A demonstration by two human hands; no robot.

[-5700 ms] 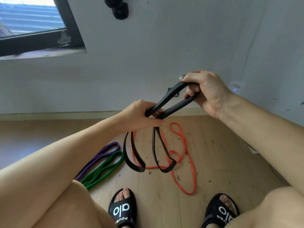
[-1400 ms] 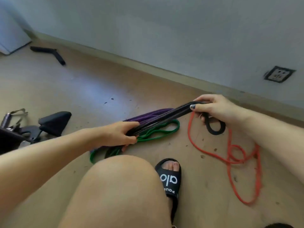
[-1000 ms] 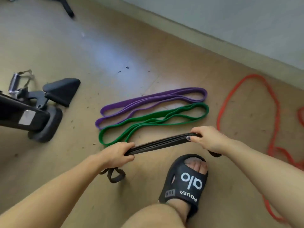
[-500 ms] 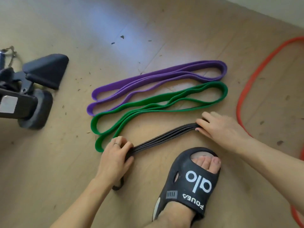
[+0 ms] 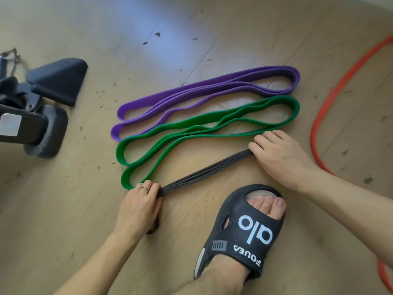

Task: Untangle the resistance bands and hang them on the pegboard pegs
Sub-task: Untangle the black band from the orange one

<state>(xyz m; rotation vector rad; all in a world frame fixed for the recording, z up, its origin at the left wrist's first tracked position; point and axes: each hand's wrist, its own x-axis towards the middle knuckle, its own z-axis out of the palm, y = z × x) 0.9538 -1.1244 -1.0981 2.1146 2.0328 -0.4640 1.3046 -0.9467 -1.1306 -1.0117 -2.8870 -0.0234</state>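
The black resistance band (image 5: pixel 204 173), folded into several strands, lies stretched on the wooden floor beside my foot. My left hand (image 5: pixel 138 206) lies over its left end and presses it down; a small black loop sticks out under the palm. My right hand (image 5: pixel 280 158) lies with fairly straight fingers over the right end. The green band (image 5: pixel 191 126) and the purple band (image 5: pixel 202 90) lie folded side by side just beyond the black one. An orange band (image 5: pixel 319 128) curves along the right edge. No pegboard is in view.
My foot in a black slide sandal (image 5: pixel 240 231) stands just below the black band. Black exercise equipment (image 5: pixel 42 116) with a padded part sits at the left edge. Small bits of debris dot the floor.
I carried the black band from mid-air down to the floor next to the green band. Over the last half second both hands settled flat on its ends.
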